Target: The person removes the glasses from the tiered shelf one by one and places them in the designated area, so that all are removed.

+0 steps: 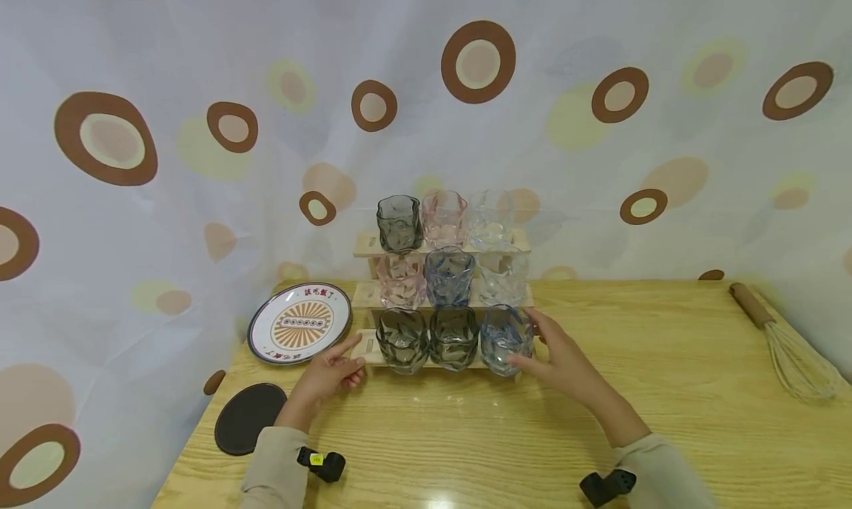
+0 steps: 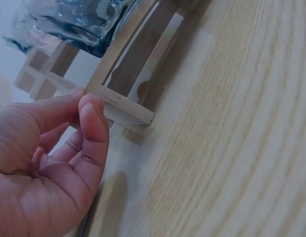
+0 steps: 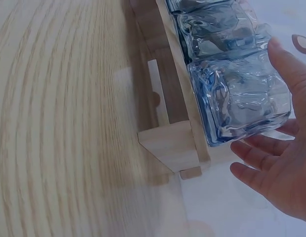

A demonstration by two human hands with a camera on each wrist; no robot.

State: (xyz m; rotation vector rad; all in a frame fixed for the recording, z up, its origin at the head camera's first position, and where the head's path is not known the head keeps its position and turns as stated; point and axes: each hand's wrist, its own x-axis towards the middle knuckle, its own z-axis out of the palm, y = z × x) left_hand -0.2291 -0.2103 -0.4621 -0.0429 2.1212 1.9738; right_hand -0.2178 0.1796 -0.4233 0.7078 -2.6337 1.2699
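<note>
A three-tier wooden rack (image 1: pixel 368 346) holds rows of wavy drinking glasses. On its lowest shelf stand two grey glasses, the left one (image 1: pixel 402 340) and the middle one (image 1: pixel 454 339), and a light blue glass (image 1: pixel 506 339) at the right end. My left hand (image 1: pixel 330 372) pinches the left end of that shelf between thumb and index finger. Around the blue glass is my right hand (image 1: pixel 555 357), thumb across its front and fingers at its right side. The right wrist view shows the thumb near the rim and the fingertips (image 3: pixel 238 147) beside the lower edge.
Higher shelves carry grey, pink, blue and clear glasses, among them a dark blue glass (image 1: pixel 450 278). Left of the rack a patterned plate (image 1: pixel 299 324) leans near the wall cloth, with a black round mat (image 1: pixel 250 419) before it. A whisk (image 1: pixel 788 346) lies far right.
</note>
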